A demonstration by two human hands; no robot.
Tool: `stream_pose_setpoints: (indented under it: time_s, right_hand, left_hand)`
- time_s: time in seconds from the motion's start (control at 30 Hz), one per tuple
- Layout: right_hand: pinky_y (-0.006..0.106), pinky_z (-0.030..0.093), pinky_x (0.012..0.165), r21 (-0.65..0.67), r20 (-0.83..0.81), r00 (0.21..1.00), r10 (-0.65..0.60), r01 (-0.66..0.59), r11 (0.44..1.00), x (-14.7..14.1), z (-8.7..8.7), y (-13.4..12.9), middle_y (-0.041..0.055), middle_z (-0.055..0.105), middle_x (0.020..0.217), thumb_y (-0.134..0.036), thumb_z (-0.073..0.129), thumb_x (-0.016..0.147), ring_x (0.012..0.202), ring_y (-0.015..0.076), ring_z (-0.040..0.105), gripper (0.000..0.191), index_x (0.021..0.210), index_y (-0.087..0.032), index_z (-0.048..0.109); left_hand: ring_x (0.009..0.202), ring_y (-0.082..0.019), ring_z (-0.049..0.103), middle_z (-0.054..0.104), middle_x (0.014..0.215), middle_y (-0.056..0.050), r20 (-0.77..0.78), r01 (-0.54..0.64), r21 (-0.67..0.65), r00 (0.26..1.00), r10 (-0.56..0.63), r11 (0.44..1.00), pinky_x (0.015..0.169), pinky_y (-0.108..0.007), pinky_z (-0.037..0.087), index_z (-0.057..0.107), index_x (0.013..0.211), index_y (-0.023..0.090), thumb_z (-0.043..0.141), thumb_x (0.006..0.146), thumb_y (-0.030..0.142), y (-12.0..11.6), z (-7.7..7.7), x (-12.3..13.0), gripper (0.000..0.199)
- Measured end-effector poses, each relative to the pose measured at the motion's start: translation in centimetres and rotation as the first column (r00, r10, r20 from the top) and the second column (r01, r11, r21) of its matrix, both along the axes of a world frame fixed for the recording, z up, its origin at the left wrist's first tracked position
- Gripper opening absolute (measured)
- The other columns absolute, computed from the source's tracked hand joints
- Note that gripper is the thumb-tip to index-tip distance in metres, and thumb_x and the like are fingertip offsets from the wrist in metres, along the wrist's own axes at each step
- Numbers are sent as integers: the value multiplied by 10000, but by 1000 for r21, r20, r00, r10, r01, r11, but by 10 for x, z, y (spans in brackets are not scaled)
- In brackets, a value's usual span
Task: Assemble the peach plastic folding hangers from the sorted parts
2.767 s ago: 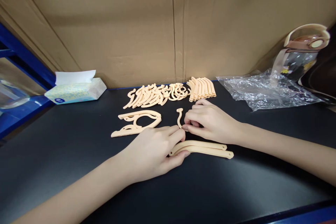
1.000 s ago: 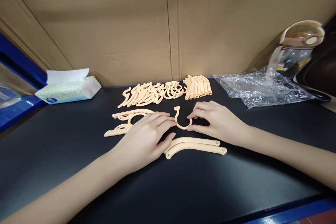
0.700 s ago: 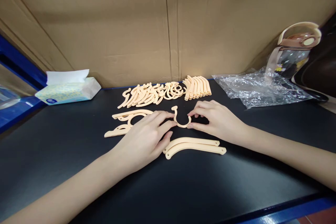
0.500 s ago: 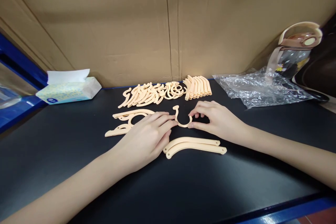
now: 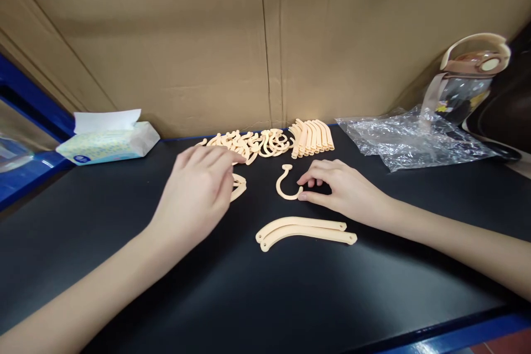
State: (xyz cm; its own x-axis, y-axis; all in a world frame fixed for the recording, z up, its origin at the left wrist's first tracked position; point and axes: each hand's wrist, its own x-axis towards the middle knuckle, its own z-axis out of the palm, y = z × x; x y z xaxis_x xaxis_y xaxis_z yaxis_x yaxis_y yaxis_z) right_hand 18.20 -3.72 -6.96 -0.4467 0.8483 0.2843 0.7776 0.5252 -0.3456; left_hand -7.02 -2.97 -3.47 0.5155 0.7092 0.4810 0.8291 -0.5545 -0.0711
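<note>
While my left hand (image 5: 197, 191) hung curled, partly hiding a looped frame (image 5: 239, 192), whether it held anything I couldn't tell, jumbled pieces (image 5: 243, 148) lay behind, a hook (image 5: 279, 185) lay on the black table (image 5: 290, 293) beyond two curved bars (image 5: 307, 231), its tip pinched in my right hand (image 5: 346, 191).

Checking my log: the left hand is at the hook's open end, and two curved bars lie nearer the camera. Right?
No: the head view shows the right hand at the open end of the hook. The curved bars do lie nearer the camera.
</note>
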Motion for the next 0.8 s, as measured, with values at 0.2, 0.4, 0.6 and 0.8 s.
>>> stream_pose_setpoints:
  time_s: [0.2, 0.4, 0.6, 0.8]
  right_hand:
    - [317, 432, 801, 3, -14, 992, 128, -128, 992, 5, -1, 0, 28, 605, 947, -304, 510, 913, 892, 162, 568, 208, 1051, -238, 651]
    - [312, 443, 794, 32, 30, 971, 237, -238, 971, 6, -1, 1, 43, 581, 999, -236, 431, 947, 898, 162, 551, 233, 983, -230, 661]
    - [325, 426, 831, 38, 46, 963, 265, -267, 963, 4, 0, 0, 44, 588, 997, -199, 419, 948, 904, 159, 549, 229, 954, -205, 648]
    - [331, 422, 836, 58, 53, 961, 271, -274, 960, 5, -1, 0, 38, 593, 998, -247, 420, 956, 913, 161, 546, 225, 975, -218, 643]
  left_hand:
    - [1031, -276, 546, 645, 1024, -52, 41, -190, -13, 981, 190, 982, 878, -449, 405, 599, 982, 235, 302, 912, 273, 27, 8, -25, 308]
    - [966, -278, 543, 646, 1010, -92, -41, -234, -57, 972, 232, 971, 855, -457, 425, 631, 966, 157, 360, 909, 408, 45, 9, -48, 374]
    - [1006, -298, 561, 672, 1024, -100, -15, -189, -84, 982, 189, 978, 863, -456, 426, 661, 911, 199, 422, 886, 475, 51, -3, -50, 366]
    - [1012, -288, 565, 672, 1046, -93, -57, -182, -81, 982, 178, 980, 844, -430, 433, 656, 932, 209, 413, 886, 486, 50, -12, -45, 372]
